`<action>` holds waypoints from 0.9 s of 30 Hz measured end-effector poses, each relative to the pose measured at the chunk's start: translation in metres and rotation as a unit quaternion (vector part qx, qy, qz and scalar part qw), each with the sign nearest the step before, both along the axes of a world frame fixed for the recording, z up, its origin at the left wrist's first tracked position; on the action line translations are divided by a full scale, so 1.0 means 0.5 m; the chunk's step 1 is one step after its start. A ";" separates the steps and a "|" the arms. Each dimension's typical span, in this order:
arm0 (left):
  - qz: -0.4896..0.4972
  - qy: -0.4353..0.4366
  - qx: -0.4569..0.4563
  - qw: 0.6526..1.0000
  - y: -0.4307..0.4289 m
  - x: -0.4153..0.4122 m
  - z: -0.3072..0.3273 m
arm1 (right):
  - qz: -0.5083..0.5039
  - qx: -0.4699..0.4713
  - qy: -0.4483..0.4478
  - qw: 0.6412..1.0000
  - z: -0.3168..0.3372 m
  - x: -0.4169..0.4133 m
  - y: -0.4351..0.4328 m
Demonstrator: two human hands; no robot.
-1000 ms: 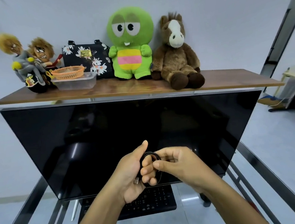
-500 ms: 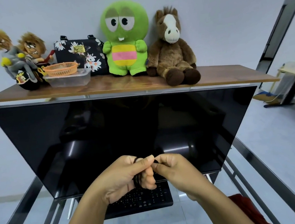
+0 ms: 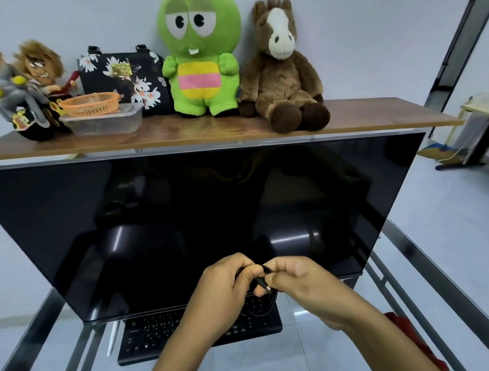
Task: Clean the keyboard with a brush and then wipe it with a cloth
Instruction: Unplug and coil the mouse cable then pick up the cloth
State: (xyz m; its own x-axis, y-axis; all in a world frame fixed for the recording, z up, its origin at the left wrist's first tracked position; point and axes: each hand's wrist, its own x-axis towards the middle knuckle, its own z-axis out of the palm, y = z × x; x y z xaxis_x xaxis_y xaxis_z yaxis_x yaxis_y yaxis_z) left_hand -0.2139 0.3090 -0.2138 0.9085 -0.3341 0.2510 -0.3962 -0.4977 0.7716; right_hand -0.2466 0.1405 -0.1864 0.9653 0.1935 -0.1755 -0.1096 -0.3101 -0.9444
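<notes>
A black keyboard (image 3: 150, 336) lies on the glass table under the front edge of a big dark monitor. My left hand (image 3: 219, 292) and my right hand (image 3: 304, 286) meet above its right half. Both are closed on a coiled black cable (image 3: 268, 293); the right fingers pinch its plug end while the left fist holds the loops. A red cloth (image 3: 410, 339) lies at the table's right, partly behind my right forearm. A thin white stick-like item (image 3: 112, 337), possibly the brush, rests left of the keyboard.
The monitor (image 3: 181, 219) fills the middle and leans over the keyboard. Above it a wooden shelf (image 3: 204, 130) carries plush toys, a floral bag, an orange basket and a clear tub. The glass table (image 3: 280, 364) has metal rails along both sides.
My left hand went from open around the cable loop to a closed fist on it. Both hands sank toward the keyboard, and the red cloth came into view at right.
</notes>
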 end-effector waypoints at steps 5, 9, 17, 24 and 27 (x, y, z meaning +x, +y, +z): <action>0.049 0.043 0.151 0.986 -0.034 0.004 -0.017 | 0.002 -0.121 -0.017 0.992 -0.033 -0.003 -0.018; 0.081 0.273 -0.133 0.949 -0.060 -0.001 -0.025 | -0.017 -0.087 -0.020 0.996 -0.071 -0.006 -0.030; 0.218 0.450 -0.404 0.766 -0.155 -0.017 -0.130 | -0.097 -0.048 0.029 0.994 -0.168 -0.034 -0.057; 0.167 0.495 -0.225 0.823 -0.205 -0.013 -0.260 | -0.254 -0.007 0.139 0.957 -0.323 -0.013 -0.174; 0.161 0.485 -0.240 0.825 -0.230 0.011 -0.299 | -0.263 -0.071 0.146 0.951 -0.385 0.029 -0.206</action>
